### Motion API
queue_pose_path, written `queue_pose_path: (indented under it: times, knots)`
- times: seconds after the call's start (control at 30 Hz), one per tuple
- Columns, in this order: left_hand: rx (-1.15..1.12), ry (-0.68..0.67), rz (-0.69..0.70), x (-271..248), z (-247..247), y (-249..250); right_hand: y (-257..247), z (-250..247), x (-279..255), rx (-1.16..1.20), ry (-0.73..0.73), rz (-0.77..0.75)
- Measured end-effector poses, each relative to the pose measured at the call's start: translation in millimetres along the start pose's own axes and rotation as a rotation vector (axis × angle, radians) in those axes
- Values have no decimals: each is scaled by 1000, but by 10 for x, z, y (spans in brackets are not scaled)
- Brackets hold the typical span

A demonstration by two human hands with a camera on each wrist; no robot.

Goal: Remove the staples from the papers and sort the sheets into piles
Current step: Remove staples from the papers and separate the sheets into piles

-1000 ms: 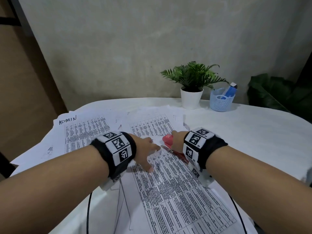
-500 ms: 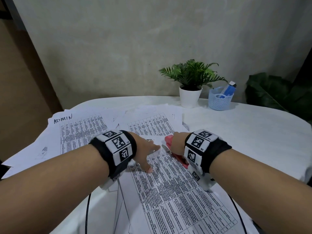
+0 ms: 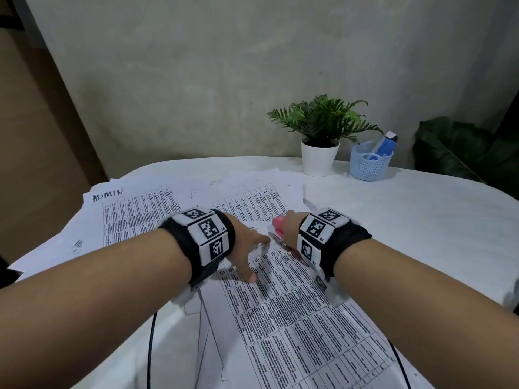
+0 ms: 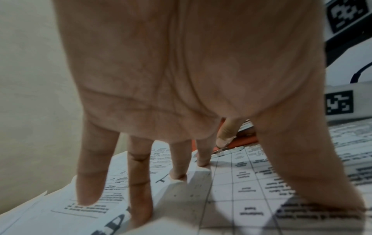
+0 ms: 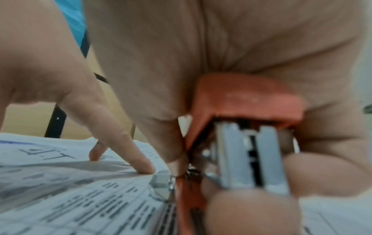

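A printed table sheet (image 3: 295, 313) lies nearest me on the white table, over other sheets. My left hand (image 3: 247, 248) presses flat on its top edge with fingers spread; the left wrist view shows its fingertips (image 4: 138, 203) straight on the paper (image 4: 237, 190). My right hand (image 3: 289, 228) grips a red stapler (image 3: 279, 224), whose metal tip touches the paper's top corner beside my left index finger. In the right wrist view the stapler (image 5: 241, 111) fills my palm, its metal end (image 5: 161, 186) down on the sheet (image 5: 70, 190). No staple can be made out.
More sheets spread to the left, one marked ADMIN (image 3: 108, 193). A potted fern (image 3: 320, 141) and a blue basket (image 3: 370, 161) with pens stand at the back of the table (image 3: 421, 220). A black cable (image 3: 150, 349) hangs near the front edge.
Both hands stay nearly where they were; the stapler's tip remains at the paper's top corner. Only the head view has shifted slightly.
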State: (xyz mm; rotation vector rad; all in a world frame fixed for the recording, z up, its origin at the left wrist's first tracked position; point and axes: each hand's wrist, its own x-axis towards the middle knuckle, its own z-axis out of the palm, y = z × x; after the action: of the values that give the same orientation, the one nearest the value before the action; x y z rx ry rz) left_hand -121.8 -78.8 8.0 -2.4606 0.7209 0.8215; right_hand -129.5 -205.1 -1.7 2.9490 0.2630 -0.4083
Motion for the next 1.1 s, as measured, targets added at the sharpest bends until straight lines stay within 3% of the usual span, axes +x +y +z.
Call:
queue_pose_path:
  times: [0.07,0.23,0.37,0.53,0.67,0.97,1.1]
  knots:
    - [15,11,2,8,1,14,58,132,177,-175,-38,-12]
    - [-13,-22,39,52,41,-41,38,81,186,-54,-54,4]
    - [5,-24,41,96,70,-72,37,169,315,-169,-85,-26]
    - [50,-31,22,118,63,-67,36,135,291,-106,77,-134]
    - [46,-40,26,114,54,-69,66,111,281,-72,-22,-16]
    - [24,-44,37,109,42,-69,-73,35,376,-180,-114,9]
    - [32,-35,37,114,46,-68,-23,38,316,-169,-24,-47]
